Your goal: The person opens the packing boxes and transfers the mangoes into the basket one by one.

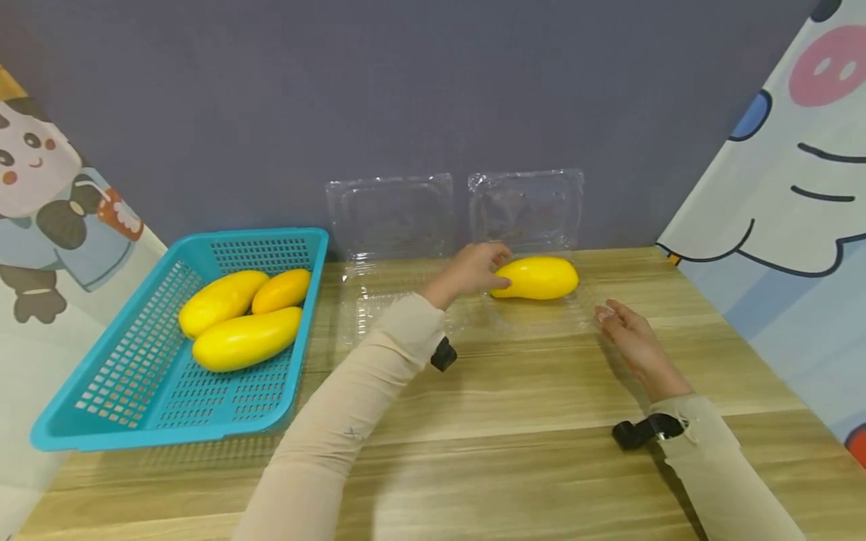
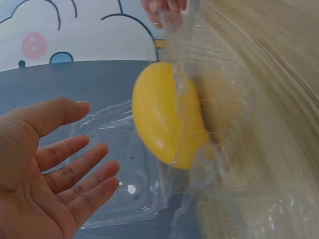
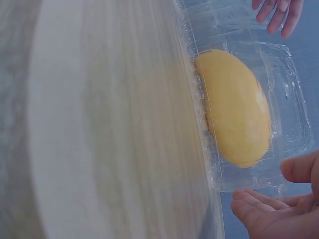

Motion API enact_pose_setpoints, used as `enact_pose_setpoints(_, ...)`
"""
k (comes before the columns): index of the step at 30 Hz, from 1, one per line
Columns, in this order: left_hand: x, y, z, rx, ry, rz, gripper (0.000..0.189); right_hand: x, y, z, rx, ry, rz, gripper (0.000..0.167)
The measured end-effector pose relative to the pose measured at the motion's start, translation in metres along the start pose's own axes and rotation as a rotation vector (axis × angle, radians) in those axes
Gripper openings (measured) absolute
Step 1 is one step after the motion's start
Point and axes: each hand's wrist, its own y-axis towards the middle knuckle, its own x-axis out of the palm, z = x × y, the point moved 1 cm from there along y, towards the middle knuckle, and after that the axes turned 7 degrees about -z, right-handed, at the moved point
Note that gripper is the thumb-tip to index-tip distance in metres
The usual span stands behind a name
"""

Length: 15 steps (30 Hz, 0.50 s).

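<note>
A yellow mango lies on its side in a clear plastic clamshell box, whose lid stands raised against the grey wall behind. My left hand is at the mango's left end. In the left wrist view, that hand has its fingers spread apart from the mango, holding nothing. By the box's right front edge is my right hand. In the right wrist view, its thumb and fingers stand apart beside the box corner; whether they touch the plastic is hard to tell.
A second clear box with its lid raised stands to the left. Beyond it, a blue perforated basket holds three yellow mangoes. Everything rests on a wood-grain table, with a grey wall behind and cartoon-printed panels at both sides.
</note>
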Motion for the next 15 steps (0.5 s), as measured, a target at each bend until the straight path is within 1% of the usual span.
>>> enact_pose_setpoints(5,0.008,0.006,-0.002,-0.016,0.011,0.015,0.051,0.0,0.001,-0.001,0.001,0.007,-0.004,0.063)
enact_pose_setpoints(8,0.011,0.009,-0.003,-0.029,-0.005,0.008,0.052,0.0,0.002,-0.001,-0.001,0.017,-0.004,0.063)
enact_pose_setpoints(11,0.013,0.012,-0.004,-0.028,-0.028,0.011,0.053,0.0,0.002,-0.001,0.002,0.019,-0.005,0.062)
enact_pose_setpoints(15,0.017,0.016,-0.005,-0.022,-0.062,0.035,0.052,-0.001,0.002,0.001,0.006,0.015,-0.013,0.063)
